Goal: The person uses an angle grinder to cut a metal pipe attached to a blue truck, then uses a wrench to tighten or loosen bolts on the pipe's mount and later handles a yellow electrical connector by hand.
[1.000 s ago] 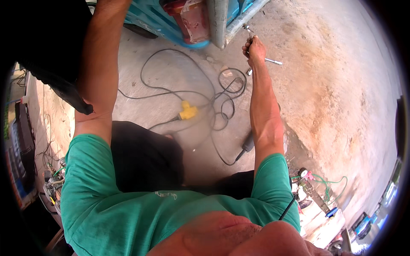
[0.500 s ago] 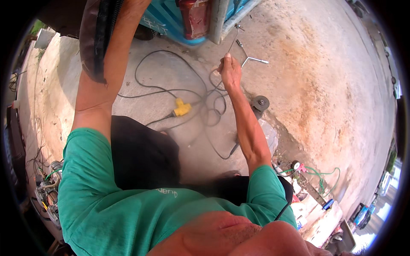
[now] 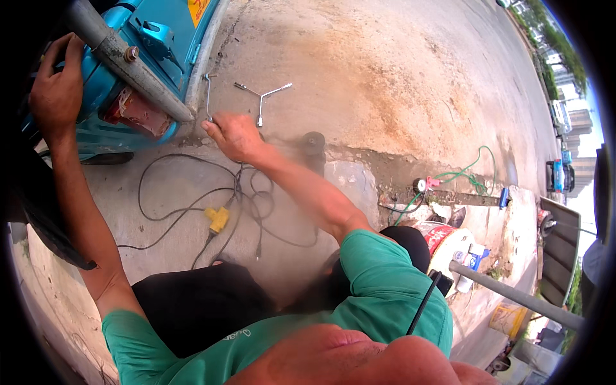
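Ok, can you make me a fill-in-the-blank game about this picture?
1. The three-armed metal wrench is shaped like the letter ____.
2. The hand nearest that wrench is the person's ____ hand.
3. The chunky electrical connector is coloured ____.
4. The short-sleeved shirt is coloured ____.

Missing words: Y; right; yellow; green.

I see bright daylight on the ground [image 3: 410, 70], glare in the sky [image 3: 595, 122] at right, haze softening the right forearm [image 3: 311, 189], and bent edges fading to black.
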The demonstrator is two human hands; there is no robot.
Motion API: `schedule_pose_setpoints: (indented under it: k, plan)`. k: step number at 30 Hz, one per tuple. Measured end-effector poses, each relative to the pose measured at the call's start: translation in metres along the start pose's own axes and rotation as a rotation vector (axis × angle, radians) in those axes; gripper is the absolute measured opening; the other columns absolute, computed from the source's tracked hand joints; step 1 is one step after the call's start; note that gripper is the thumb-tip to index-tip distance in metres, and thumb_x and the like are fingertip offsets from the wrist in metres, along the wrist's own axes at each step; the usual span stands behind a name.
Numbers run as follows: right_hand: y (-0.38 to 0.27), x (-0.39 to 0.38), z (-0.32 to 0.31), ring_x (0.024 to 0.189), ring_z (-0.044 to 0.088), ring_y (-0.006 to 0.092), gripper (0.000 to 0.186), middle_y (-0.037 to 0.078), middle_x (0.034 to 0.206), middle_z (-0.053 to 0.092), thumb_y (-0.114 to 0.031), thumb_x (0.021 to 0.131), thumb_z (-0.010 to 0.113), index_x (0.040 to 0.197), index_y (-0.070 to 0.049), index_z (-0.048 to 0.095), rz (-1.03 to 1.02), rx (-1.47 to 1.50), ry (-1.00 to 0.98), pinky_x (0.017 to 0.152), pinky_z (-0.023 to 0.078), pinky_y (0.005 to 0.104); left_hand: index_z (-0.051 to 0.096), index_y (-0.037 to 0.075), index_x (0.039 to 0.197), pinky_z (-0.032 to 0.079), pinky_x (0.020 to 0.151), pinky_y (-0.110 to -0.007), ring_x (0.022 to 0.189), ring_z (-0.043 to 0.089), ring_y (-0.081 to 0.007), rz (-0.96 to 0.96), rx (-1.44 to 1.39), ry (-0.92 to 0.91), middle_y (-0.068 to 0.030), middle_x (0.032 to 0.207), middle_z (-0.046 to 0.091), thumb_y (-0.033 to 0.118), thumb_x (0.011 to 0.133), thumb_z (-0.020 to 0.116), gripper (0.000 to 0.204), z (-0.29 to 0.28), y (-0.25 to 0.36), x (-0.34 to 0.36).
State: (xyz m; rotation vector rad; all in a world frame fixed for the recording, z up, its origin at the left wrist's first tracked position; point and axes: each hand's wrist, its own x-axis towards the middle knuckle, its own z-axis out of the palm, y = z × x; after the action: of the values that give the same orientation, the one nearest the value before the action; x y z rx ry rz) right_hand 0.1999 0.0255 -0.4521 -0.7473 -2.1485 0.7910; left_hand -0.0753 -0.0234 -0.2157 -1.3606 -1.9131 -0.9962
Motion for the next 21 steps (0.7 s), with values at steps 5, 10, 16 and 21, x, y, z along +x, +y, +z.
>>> schedule_pose_setpoints:
  k: [5,10,16,21]
  plan:
    - [-0.009,0.017,-0.008,0.07,0.06,0.0447,0.042,0.021,0.071,0.06,-0.039,0.099,0.06,0.077,-0.004,0.059,-0.025,0.002,0.137,0.061,0.046,0.0528,0.072,0.03,0.124,0.053,0.081,-0.029,0.092,0.072,-0.0137,0.073,0.038,0.059,0.0005,0.102,0.077,0.061,0.094,0.062,0.044,0.005,-0.008,0.004]
    - [-0.015,0.072,-0.028,0.068,0.061,0.0431,0.049,0.019,0.07,0.062,-0.047,0.101,0.055,0.074,-0.005,0.061,-0.038,-0.077,0.19,0.06,0.046,0.0504,0.072,0.027,0.125,0.053,0.077,-0.027,0.086,0.071,-0.0105,0.039,0.029,0.061,0.0,0.104,0.077,0.054,0.096,0.064,0.041,-0.001,0.003,0.0]
    - [0.01,0.129,-0.035,0.063,0.061,0.0423,0.065,0.02,0.065,0.062,-0.06,0.1,0.05,0.071,-0.003,0.063,0.061,0.125,0.203,0.056,0.046,0.0497,0.072,0.023,0.125,0.053,0.082,-0.027,0.088,0.071,-0.0129,0.01,0.004,0.048,-0.0012,0.108,0.076,0.048,0.096,0.066,0.039,-0.003,0.01,-0.003]
    - [0.065,0.17,-0.021,0.057,0.058,0.0346,0.068,0.019,0.061,0.057,-0.061,0.1,0.05,0.074,0.0,0.062,0.18,0.32,0.238,0.057,0.045,0.0451,0.072,0.018,0.124,0.053,0.087,-0.028,0.093,0.071,-0.0134,-0.003,-0.027,0.039,-0.0034,0.107,0.076,0.039,0.097,0.069,0.034,-0.005,0.02,-0.004]
